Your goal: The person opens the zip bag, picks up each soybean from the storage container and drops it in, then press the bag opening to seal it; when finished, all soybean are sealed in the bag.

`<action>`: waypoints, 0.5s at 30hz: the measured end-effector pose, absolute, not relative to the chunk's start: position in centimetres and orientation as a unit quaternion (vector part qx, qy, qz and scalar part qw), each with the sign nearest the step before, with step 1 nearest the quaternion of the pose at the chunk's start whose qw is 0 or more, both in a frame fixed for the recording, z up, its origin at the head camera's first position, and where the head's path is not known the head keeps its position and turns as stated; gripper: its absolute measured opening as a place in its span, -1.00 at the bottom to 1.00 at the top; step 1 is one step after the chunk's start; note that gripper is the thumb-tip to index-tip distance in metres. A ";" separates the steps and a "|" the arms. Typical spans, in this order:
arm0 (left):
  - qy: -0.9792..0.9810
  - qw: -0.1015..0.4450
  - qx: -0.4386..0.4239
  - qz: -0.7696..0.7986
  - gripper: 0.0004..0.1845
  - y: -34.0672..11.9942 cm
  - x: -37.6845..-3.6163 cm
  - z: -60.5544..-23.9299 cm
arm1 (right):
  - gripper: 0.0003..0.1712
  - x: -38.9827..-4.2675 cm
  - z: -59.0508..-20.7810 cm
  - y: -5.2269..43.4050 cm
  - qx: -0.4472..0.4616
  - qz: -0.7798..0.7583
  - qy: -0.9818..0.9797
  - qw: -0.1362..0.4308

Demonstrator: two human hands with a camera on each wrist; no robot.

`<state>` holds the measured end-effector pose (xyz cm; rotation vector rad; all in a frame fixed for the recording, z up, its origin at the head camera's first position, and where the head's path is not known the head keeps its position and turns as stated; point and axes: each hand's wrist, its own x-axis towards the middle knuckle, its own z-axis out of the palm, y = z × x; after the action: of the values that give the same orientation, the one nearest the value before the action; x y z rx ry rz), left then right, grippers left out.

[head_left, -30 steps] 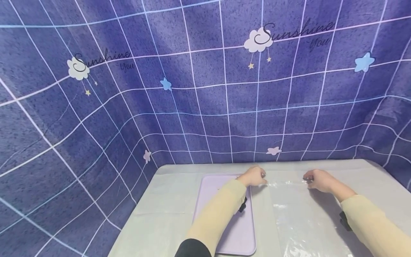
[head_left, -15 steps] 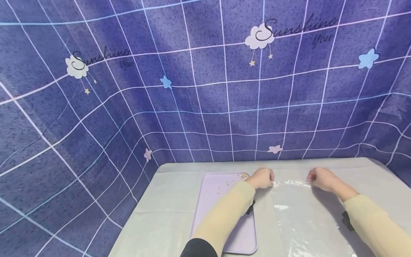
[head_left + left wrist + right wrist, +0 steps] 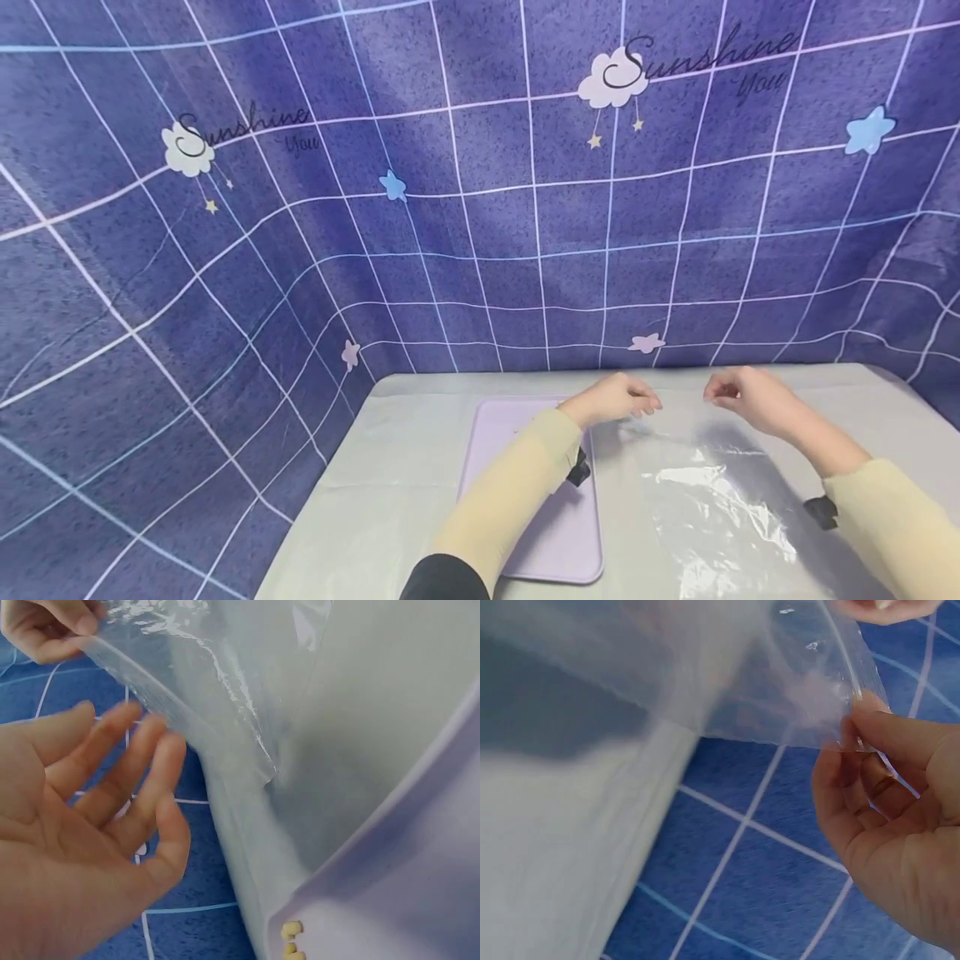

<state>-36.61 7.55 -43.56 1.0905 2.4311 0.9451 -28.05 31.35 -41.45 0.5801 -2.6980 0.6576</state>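
Observation:
A clear plastic zip bag lies on the grey table, its far edge lifted off the surface. My right hand pinches that edge's right corner between thumb and fingers, as the right wrist view shows. My left hand hovers at the left end of the same edge with fingers straight and spread, fingertips beside the zip strip of the bag. In the left wrist view, the right hand grips the strip's other end.
A lavender tray lies left of the bag under my left forearm, with a few small yellow kernels near its far corner. A grey cloth covers the table. A blue grid-patterned backdrop encloses the back and sides.
Both hands have risen from the table, lifting the bag's far edge. The left hand has gone from a closed fist on the edge to straight fingers. The right hand still pinches it.

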 end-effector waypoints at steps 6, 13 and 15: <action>0.815 0.186 0.415 0.359 -0.76 6.7 -36.1 -43.6 | -0.80 -26.8 -40.6 30.4 0.215 0.245 -0.928 0.183; 0.808 0.159 0.444 0.353 -0.80 6.6 -36.0 -43.4 | -0.78 -26.3 -40.2 30.4 0.210 0.250 -0.921 0.210; 0.806 0.157 0.445 0.357 -0.82 6.6 -36.0 -43.3 | -0.79 -26.3 -40.2 30.4 0.206 0.251 -0.921 0.215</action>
<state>-35.96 6.55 -43.25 1.2727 2.3081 1.0229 -26.28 30.41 -40.16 0.5714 -2.5536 0.6950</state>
